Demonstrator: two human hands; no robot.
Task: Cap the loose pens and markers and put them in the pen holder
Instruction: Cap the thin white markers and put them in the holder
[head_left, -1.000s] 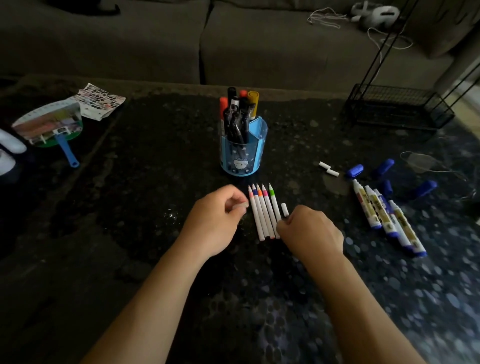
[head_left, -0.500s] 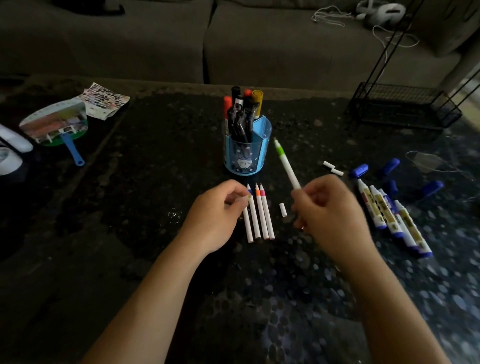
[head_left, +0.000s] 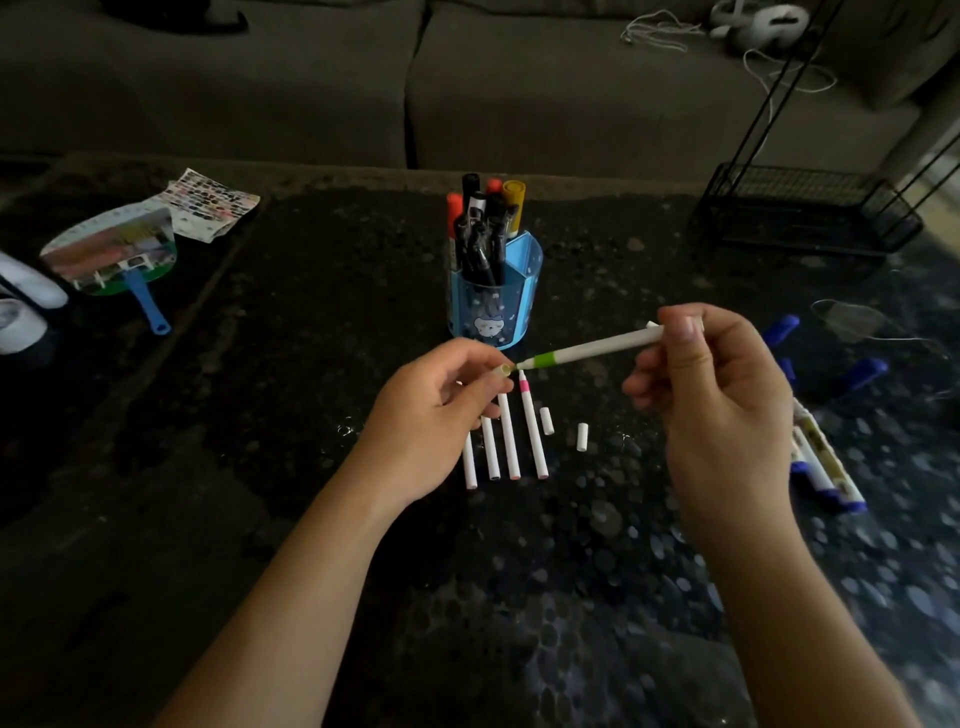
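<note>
My right hand (head_left: 719, 395) grips a white pen with a green band (head_left: 587, 349) by its rear end, tip pointing left. My left hand (head_left: 434, 421) pinches a small white cap (head_left: 503, 370), its open mouth just touching the pen's tip. Below them several uncapped white pens (head_left: 506, 441) lie side by side on the dark table, partly hidden by my left hand. Two loose white caps (head_left: 546, 420) (head_left: 582, 436) lie to their right. The blue pen holder (head_left: 493, 299) stands just behind, filled with several capped markers.
White markers with blue ends (head_left: 823, 467) and loose blue caps (head_left: 860, 375) lie at the right, partly behind my right hand. A hand fan (head_left: 111, 252) and a printed sheet (head_left: 213, 202) sit at the left. A black wire rack (head_left: 805, 213) stands at the back right, a sofa beyond.
My right hand picked the green-banded pen off the table, lifted it and turned its tip left towards my left hand. My left hand rose with the white cap to meet it.
</note>
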